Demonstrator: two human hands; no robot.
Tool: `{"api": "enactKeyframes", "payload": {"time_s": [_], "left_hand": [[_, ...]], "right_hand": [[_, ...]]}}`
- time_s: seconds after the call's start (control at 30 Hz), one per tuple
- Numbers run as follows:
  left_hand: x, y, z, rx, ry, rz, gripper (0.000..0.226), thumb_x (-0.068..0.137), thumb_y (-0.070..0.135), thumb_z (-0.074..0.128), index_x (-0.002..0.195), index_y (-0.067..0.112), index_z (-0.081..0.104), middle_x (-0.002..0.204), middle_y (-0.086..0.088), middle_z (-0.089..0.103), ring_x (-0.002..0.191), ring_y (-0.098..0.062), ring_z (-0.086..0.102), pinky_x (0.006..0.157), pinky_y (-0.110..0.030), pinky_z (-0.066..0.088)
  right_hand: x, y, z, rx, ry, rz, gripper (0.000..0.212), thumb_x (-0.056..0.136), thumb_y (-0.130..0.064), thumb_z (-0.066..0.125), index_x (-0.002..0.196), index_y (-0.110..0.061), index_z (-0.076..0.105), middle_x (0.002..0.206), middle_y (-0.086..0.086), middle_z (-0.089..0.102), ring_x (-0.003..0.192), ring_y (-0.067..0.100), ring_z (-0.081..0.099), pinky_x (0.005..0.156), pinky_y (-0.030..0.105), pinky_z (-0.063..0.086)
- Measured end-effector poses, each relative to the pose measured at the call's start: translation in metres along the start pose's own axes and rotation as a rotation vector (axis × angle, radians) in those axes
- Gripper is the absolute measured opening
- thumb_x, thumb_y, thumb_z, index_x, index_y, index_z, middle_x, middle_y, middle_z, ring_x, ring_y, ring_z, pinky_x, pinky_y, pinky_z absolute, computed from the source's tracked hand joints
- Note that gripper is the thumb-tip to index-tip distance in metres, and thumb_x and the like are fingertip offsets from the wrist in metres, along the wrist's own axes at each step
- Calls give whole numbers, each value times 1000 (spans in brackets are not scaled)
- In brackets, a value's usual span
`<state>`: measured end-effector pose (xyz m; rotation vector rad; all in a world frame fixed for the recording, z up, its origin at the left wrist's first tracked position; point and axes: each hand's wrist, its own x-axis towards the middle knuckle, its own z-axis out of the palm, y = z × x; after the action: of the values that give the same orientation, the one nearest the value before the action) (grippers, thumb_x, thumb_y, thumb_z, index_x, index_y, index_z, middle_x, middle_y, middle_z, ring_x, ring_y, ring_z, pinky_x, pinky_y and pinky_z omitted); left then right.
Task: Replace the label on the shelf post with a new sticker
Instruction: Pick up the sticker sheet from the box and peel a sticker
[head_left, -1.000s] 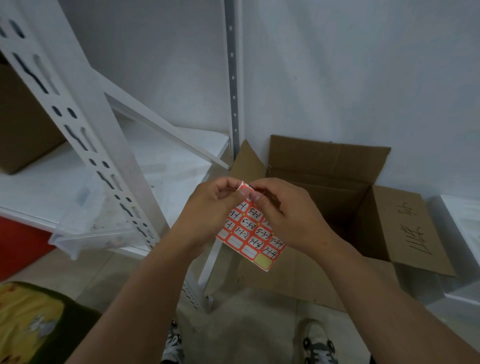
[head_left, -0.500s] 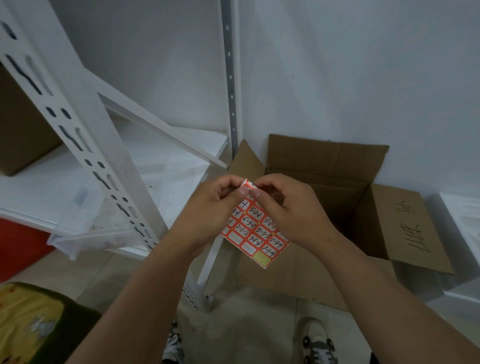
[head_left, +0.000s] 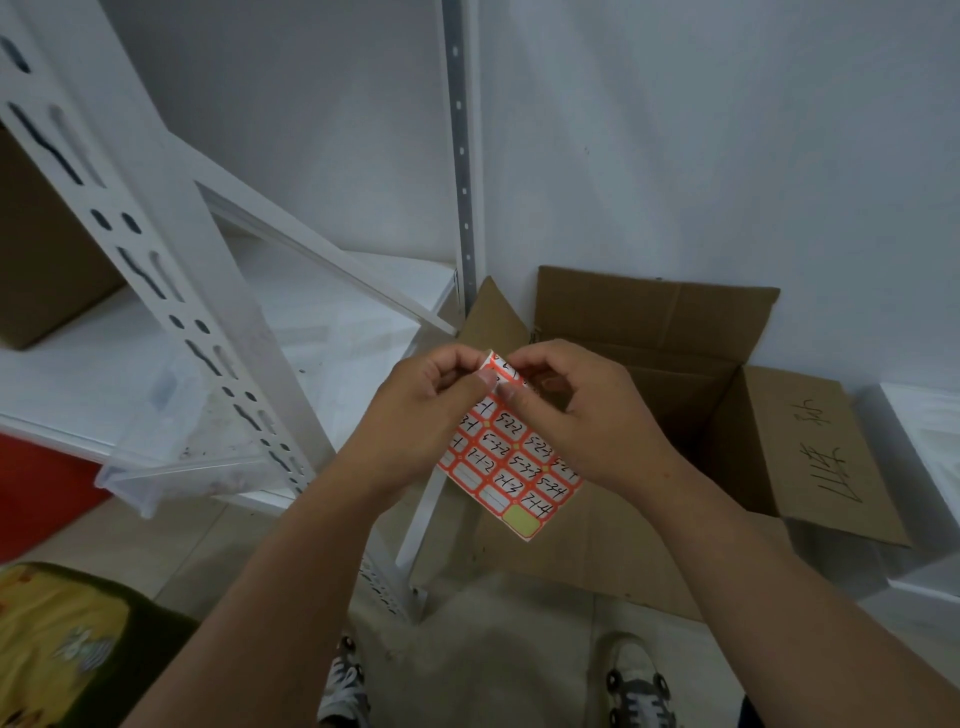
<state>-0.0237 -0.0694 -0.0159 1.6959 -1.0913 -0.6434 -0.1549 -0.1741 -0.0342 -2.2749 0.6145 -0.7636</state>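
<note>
A red sticker sheet (head_left: 511, 467) with several white hand-numbered labels hangs in front of me at centre. My left hand (head_left: 421, 415) pinches its top corner, which is bent over. Thumb and forefinger of my right hand (head_left: 582, 410) pinch the same top edge, right against the left thumb. One yellow-green blank patch sits at the sheet's bottom corner. The white slotted shelf post (head_left: 171, 270) slants across the left, a hand's width from my left hand. No label on the post is visible.
An open cardboard box (head_left: 717, 415) stands on the floor behind my hands, against the white wall. A clear plastic bin (head_left: 171, 457) sits on the low white shelf (head_left: 78, 374). A rear post (head_left: 462, 156) rises at centre. My shoes (head_left: 636, 686) are below.
The sheet's top corner is folded over more than before. Both hands stay pinched together at that corner, with only slight shifts.
</note>
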Motion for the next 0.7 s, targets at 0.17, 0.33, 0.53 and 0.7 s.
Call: {"api": "enactKeyframes", "payload": {"time_s": [0.17, 0.33, 0.53, 0.7], "left_hand": [[-2, 0, -4, -1, -85, 54, 16, 100, 25, 46, 98, 26, 62, 88, 11, 71, 83, -10, 70, 80, -27, 54], [-4, -2, -9, -19, -199, 90, 18, 100, 20, 46, 94, 25, 62, 86, 13, 72, 86, -4, 68, 76, -16, 50], [-4, -2, -9, -14, -236, 88, 17, 99, 22, 46, 93, 26, 62, 82, 17, 70, 84, -1, 66, 74, -13, 49], [-5, 0, -9, -121, -210, 36, 24, 86, 39, 50, 96, 22, 64, 84, 11, 72, 85, -9, 69, 80, -23, 50]], "right_hand": [[1, -6, -12, 251, -87, 154, 36, 88, -52, 48, 115, -31, 58, 101, -12, 65, 85, 2, 65, 73, 19, 50], [0, -4, -23, 420, -227, 313, 33, 100, -45, 32, 125, -41, 53, 105, -13, 65, 87, -2, 64, 68, 12, 45], [0, -8, -29, 503, -205, 281, 19, 96, -28, 51, 105, -18, 64, 99, -1, 69, 79, 20, 69, 76, 38, 54], [0, -8, -30, 506, -165, 260, 14, 94, -22, 56, 97, -10, 63, 92, 0, 71, 77, 17, 70, 72, 31, 57]]}}
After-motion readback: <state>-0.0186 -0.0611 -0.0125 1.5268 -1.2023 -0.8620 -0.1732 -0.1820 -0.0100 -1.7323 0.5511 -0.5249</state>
